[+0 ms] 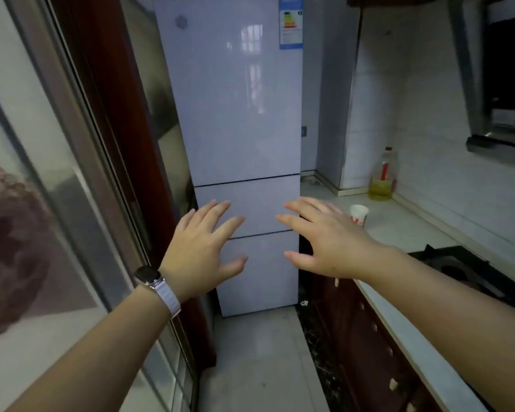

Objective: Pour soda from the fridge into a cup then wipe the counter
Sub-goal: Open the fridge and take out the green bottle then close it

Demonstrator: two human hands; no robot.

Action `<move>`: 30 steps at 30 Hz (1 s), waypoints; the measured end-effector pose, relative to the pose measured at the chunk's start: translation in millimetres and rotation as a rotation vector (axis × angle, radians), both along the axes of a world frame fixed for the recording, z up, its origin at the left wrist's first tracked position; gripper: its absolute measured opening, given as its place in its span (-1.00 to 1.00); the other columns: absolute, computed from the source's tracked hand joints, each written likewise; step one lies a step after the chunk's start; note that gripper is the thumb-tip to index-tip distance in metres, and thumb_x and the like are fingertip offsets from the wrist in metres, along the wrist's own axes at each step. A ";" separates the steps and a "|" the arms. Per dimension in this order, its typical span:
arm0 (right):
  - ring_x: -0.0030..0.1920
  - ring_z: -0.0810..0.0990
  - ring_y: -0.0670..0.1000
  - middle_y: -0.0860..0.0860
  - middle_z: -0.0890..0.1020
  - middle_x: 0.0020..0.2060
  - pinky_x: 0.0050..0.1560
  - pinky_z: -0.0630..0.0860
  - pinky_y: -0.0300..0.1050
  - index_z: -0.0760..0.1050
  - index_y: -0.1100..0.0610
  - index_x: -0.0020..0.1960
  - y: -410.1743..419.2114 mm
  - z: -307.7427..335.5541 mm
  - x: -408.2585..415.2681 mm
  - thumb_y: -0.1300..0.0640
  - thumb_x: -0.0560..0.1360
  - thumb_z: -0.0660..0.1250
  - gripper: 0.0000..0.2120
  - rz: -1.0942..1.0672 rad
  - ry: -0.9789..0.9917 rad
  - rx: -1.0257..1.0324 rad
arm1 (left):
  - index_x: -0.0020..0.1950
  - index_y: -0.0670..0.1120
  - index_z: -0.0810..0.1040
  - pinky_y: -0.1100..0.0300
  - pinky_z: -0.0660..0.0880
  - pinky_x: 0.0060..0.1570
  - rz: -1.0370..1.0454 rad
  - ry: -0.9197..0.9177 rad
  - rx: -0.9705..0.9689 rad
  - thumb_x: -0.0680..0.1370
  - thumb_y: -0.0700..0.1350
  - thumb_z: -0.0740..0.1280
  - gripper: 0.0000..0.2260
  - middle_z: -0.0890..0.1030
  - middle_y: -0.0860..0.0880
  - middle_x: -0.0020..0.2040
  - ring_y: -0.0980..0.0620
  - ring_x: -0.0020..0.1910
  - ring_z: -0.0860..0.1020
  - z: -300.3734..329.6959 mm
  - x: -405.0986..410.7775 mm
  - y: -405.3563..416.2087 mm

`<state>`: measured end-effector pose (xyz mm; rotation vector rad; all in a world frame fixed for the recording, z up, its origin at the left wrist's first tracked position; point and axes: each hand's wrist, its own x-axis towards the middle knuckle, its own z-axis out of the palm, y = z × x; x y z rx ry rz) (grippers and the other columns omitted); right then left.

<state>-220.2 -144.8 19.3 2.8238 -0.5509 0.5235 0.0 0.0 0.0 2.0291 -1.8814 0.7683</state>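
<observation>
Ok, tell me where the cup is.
In the head view, the cup stands on the counter right of the fridge, just beyond the right hand.

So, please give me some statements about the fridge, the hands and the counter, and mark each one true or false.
1. All doors of the fridge are closed. True.
2. The left hand holds a soda bottle. False: it is open and holds nothing.
3. A paper cup stands on the counter. True.
4. The right hand grips the cup. False: its fingers are spread, holding nothing.
5. An oil bottle stands in the counter's far corner. True.
</observation>
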 end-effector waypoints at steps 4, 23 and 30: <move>0.50 0.10 0.06 -0.01 0.23 0.50 0.46 0.06 0.00 0.21 -0.05 0.50 -64.0 11.0 24.1 -0.26 0.48 0.23 -0.35 0.018 0.006 0.010 | 0.40 0.02 0.44 -0.19 0.33 0.34 0.035 -0.001 0.059 0.42 0.28 0.25 -0.39 0.40 -0.13 0.44 -0.18 0.44 0.33 9.7 18.4 -58.4; 0.44 0.28 0.13 0.03 0.34 0.44 0.36 0.25 0.06 0.29 -0.03 0.45 -271.1 2.2 181.0 -0.31 0.43 0.14 -0.33 0.124 0.010 0.033 | 0.39 -0.03 0.46 -0.11 0.45 0.20 0.095 -0.060 0.113 0.42 0.25 0.24 -0.39 0.47 -0.16 0.38 -0.22 0.34 0.45 0.2 170.4 -260.8; 0.49 0.16 0.08 -0.02 0.24 0.50 0.42 0.13 -0.01 0.21 -0.05 0.50 -326.8 17.1 273.1 -0.31 0.46 0.18 -0.32 0.116 0.022 0.033 | 0.37 -0.01 0.45 -0.13 0.46 0.18 0.048 0.026 0.049 0.42 0.25 0.23 -0.41 0.48 -0.15 0.38 -0.21 0.34 0.46 -0.1 262.5 -331.3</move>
